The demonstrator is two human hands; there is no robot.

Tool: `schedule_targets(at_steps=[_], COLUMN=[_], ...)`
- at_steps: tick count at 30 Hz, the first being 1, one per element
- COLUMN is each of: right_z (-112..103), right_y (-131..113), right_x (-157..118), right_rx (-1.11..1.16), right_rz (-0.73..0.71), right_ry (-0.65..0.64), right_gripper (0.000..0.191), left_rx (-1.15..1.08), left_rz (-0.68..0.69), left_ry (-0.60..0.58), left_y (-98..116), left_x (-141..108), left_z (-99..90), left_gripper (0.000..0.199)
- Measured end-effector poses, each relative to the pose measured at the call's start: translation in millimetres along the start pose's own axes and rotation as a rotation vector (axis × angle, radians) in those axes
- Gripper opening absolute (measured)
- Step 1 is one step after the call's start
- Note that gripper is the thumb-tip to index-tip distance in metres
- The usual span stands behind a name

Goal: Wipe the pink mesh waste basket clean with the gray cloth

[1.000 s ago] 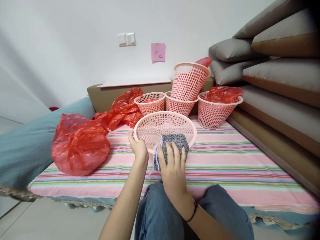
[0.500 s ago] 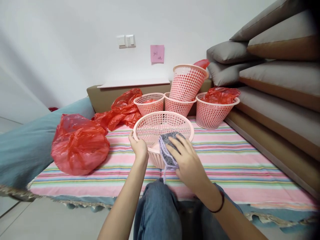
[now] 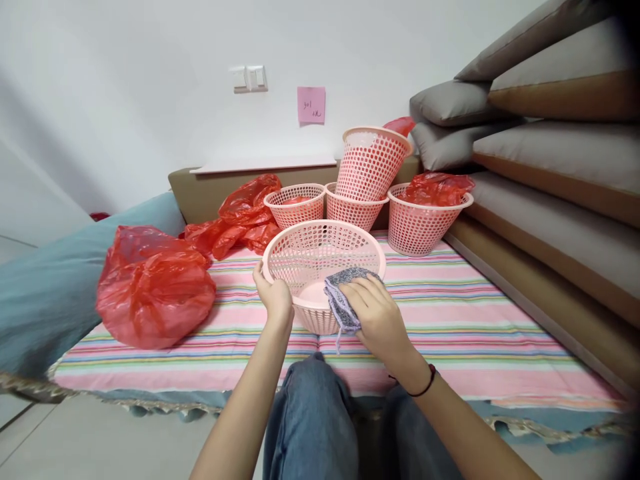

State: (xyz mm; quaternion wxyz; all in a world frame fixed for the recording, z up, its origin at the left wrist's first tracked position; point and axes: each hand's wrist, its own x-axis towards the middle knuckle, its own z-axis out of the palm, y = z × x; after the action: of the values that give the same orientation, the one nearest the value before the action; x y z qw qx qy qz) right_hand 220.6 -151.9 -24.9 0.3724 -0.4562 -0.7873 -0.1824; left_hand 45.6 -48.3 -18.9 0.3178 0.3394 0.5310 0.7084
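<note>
In the head view, holding the pink basket (image 3: 316, 321) just in from the middle of the striped sofa's (image 3: 475, 340) front edge, with the left hand (image 3: 275, 297) curled round its left rim and the right hand (image 3: 376, 312) half closed on a gray cloth (image 3: 344, 312) at its near right rim. Looks like a light, bendy, maybe slick basket; best held by the rim.

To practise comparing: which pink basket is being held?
The front basket: the left hand grips its rim; the other baskets, behind it, are untouched.

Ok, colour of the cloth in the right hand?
Speckled grey cloth, lilac edging; head view.
</note>
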Motion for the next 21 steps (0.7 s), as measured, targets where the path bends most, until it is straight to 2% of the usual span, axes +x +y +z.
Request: schedule_targets(at_steps=[7, 10, 14, 21], right_z=[16, 19, 5, -43], right_y=[-31, -32, -13, 28], right_x=[5, 6, 2, -8], right_rx=[-0.099, -0.092, 0.002, 0.285], right_rz=[-0.031, -0.063, -0.083, -0.060], right_ry=[0.104, 0.126, 0.041, -0.115], right_gripper=[0.037, 0.038, 0.045, 0.049], left_rx=[-0.035, -0.047, -0.068, -0.167], left_rz=[0.013, 0.010, 0.009, -0.068], left_ry=[0.054, 0.057, 0.036, -0.016], left_y=[-5, -7, -6, 9], left_x=[6, 9, 9, -4], left_z=[1.3, 0.9, 0.1, 4.7], left_gripper=[0.067, 0.064, 0.061, 0.064])
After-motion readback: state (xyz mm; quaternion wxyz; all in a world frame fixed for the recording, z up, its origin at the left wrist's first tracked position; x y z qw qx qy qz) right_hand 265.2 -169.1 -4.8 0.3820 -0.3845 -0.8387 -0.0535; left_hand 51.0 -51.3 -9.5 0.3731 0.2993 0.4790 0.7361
